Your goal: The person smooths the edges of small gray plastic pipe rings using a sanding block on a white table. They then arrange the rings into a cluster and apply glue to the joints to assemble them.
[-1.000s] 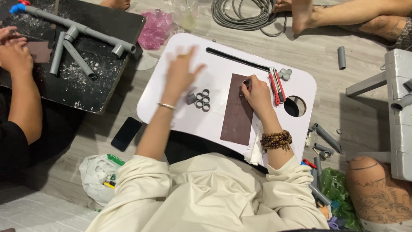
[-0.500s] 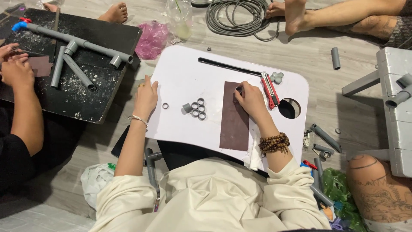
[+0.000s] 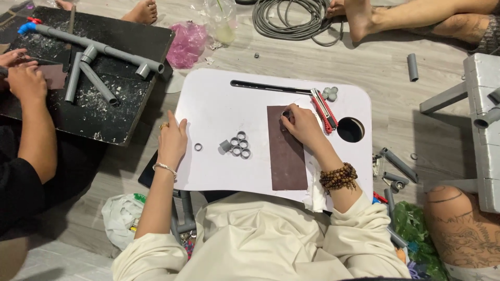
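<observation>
A white lap tray (image 3: pixel 219 99) lies across my legs. On it lies a dark brown sheet of sandpaper (image 3: pixel 285 156). My right hand (image 3: pixel 301 126) presses a small grey pipe ring (image 3: pixel 285 114) onto the top of that sheet. My left hand (image 3: pixel 172 139) rests flat on the tray's left edge, holding nothing. Between the hands lies a cluster of several grey pipe rings (image 3: pixel 238 145), and one single ring (image 3: pixel 198 147) lies apart to their left. A red utility knife (image 3: pixel 324 109) lies just right of my right hand.
Another person's hands (image 3: pixel 25 78) work at a black board (image 3: pixel 125 104) with a grey pipe assembly (image 3: pixel 94 52) on the left. A coiled grey hose (image 3: pixel 291 21), a pink bag (image 3: pixel 186 44), bare feet, loose pipe pieces (image 3: pixel 398 164) and a grey frame (image 3: pixel 484 130) surround the tray.
My left hand drew back from the tray's middle to its left edge. A single ring now lies apart from the cluster. My right hand stays on the sandpaper.
</observation>
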